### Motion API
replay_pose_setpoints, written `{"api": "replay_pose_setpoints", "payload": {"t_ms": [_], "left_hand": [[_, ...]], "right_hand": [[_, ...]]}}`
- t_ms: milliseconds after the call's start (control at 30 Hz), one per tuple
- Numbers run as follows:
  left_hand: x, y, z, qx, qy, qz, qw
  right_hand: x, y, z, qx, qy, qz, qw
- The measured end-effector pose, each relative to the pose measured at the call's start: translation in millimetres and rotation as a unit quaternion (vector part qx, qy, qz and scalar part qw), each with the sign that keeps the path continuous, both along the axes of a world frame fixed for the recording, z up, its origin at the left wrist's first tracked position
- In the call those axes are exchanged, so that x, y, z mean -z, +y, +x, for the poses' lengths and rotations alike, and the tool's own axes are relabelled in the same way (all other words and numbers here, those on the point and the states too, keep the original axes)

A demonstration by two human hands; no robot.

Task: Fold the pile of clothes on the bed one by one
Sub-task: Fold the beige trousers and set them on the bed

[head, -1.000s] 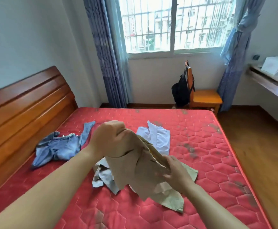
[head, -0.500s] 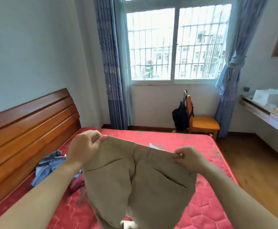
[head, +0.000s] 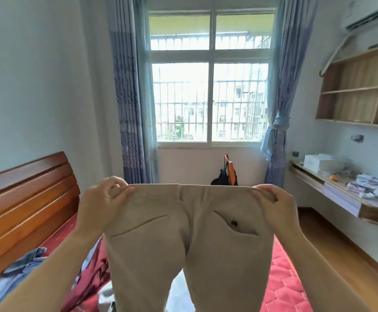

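Raised higher since 0.5 s ago, the khaki trousers [head: 190, 244] hang above the bed [head: 289, 287], waistband stretched between the pinching left hand [head: 100, 203] and right hand [head: 275, 206]. Soft, light cloth; waistband corners suit gripping.

Your left hand [head: 100, 206] and right hand [head: 275, 208] are pinching the waistband corners of the beige trousers [head: 190, 244], holding them spread and hanging above the red bed [head: 284, 280].
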State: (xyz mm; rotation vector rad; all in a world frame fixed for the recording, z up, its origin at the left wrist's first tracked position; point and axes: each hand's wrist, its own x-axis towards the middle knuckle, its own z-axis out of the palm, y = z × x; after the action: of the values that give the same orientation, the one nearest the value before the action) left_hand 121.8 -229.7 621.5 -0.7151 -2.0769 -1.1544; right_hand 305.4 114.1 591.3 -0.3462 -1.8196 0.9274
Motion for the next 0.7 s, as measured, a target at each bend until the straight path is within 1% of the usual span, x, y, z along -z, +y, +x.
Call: {"api": "replay_pose_setpoints", "payload": {"t_ms": [33, 67, 100, 167, 200, 233, 267, 300, 333, 367, 400, 433, 467, 533, 567, 633, 700], "left_hand": [[-1.2, 1.4, 0.9, 0.016, -0.019, 0.004, 1.0], [4.6, 2.5, 2.7, 0.038, -0.049, -0.017, 0.998], [16.8, 2.3, 6.2, 0.062, -0.081, -0.062, 0.993], [46.1, -1.1, 11.6, 0.09, -0.115, -0.157, 0.977], [52.3, -4.1, 12.4, 0.094, -0.115, -0.175, 0.973], [46.6, -5.5, 9.7, 0.091, -0.104, -0.158, 0.978], [31.9, -4.1, 3.8, 0.075, -0.08, -0.117, 0.987], [11.2, -1.4, -3.2, 0.049, -0.051, -0.068, 0.995], [-11.5, 1.9, -10.1, 0.016, -0.021, -0.012, 1.0], [-31.9, 4.9, -13.4, -0.006, -0.009, 0.045, 0.999], [-43.1, 7.8, -15.4, -0.008, -0.016, 0.098, 0.995], [-43.2, 11.7, -15.3, 0.0, -0.04, 0.129, 0.991], [-30.8, 15.9, -14.5, 0.002, -0.077, 0.133, 0.988], [21.6, 23.7, -6.7, -0.017, -0.153, 0.079, 0.985], [49.5, 26.2, -0.5, -0.028, -0.172, 0.06, 0.983], [87.4, 26.6, 7.5, -0.037, -0.187, 0.073, 0.979], [94.7, 22.3, 4.5, -0.055, -0.182, 0.067, 0.979]], "right_hand": [[-1.3, 2.0, 2.0, 0.015, 0.0, -0.021, 1.0], [2.4, 2.9, 4.0, 0.028, -0.031, -0.04, 0.998], [10.8, 2.3, 5.9, 0.029, -0.078, -0.051, 0.995], [26.0, 0.8, 9.3, 0.004, -0.155, -0.039, 0.987], [22.7, 0.9, 11.5, -0.011, -0.158, -0.011, 0.987], [9.1, 3.0, 12.4, -0.011, -0.139, 0.029, 0.99], [-12.0, 6.9, 11.4, 0.006, -0.106, 0.064, 0.992], [-38.4, 11.5, 11.0, 0.037, -0.062, 0.078, 0.994], [-66.0, 15.7, 12.5, 0.06, -0.018, 0.067, 0.996], [-87.8, 19.1, 15.1, 0.072, 0.013, 0.044, 0.996], [-98.7, 21.5, 17.6, 0.065, 0.021, 0.016, 0.998], [-95.5, 24.0, 18.8, 0.042, 0.002, -0.012, 0.999], [-78.2, 24.9, 16.8, 0.004, -0.029, -0.039, 0.999], [-16.0, 11.6, 10.9, -0.096, -0.087, -0.119, 0.984], [17.7, -0.1, 10.8, -0.122, -0.124, -0.145, 0.974], [69.6, -15.4, 13.5, -0.126, -0.167, -0.168, 0.963], [85.2, -17.3, 17.8, -0.09, -0.153, -0.194, 0.965]]}}
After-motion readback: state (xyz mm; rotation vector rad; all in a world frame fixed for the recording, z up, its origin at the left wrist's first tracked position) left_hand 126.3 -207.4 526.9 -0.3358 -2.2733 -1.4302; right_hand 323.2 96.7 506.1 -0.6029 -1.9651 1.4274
